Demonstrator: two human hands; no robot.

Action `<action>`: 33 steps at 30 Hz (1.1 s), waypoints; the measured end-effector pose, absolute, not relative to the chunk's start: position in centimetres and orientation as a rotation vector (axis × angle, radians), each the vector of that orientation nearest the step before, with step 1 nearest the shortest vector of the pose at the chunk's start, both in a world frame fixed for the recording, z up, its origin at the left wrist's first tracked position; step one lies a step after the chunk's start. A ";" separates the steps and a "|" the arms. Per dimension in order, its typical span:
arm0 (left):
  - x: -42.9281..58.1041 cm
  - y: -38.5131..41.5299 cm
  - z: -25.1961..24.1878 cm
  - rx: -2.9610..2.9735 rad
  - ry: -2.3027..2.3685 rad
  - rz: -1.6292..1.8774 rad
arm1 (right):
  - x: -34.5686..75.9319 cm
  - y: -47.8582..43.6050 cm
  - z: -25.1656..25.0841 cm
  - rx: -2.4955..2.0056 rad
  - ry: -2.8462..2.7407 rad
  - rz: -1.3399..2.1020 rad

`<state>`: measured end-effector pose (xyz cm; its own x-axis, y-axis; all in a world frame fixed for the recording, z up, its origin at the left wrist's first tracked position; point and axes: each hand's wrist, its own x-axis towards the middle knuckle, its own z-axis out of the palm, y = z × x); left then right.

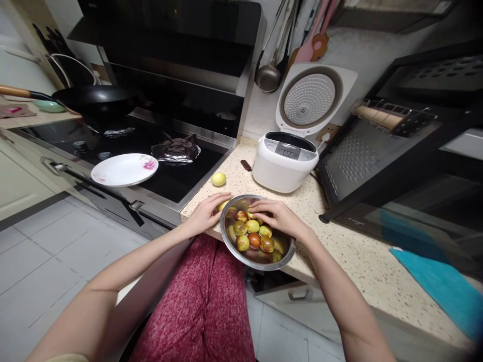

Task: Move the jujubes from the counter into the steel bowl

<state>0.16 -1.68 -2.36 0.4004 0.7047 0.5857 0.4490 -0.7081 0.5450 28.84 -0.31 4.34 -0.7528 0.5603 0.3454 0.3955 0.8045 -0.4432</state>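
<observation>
A steel bowl with several green, yellow and reddish-brown jujubes stands at the counter's front edge. My left hand is at the bowl's left side, its fingers and thumb around a yellow-green jujube that is partly hidden. My right hand reaches over the bowl's right rim, with its fingers closed about a yellowish jujube inside, mostly covered. A single pale green jujube lies on the counter behind my left hand.
A white rice cooker with its lid raised stands behind the bowl. On the stove to the left are a flowered white plate and a black wok. A dark oven and a teal cloth are at the right.
</observation>
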 end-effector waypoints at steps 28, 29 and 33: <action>3.3 -6.5 2.1 2.373 0.541 1.495 | 27.0 -2.9 5.6 -0.601 -2.318 0.711; 3.3 -6.5 2.1 2.372 0.539 1.490 | 26.9 -2.9 5.5 -0.599 -2.304 0.725; 3.4 -6.5 2.2 2.358 0.513 1.467 | 26.6 -3.2 5.5 -0.608 -2.265 0.828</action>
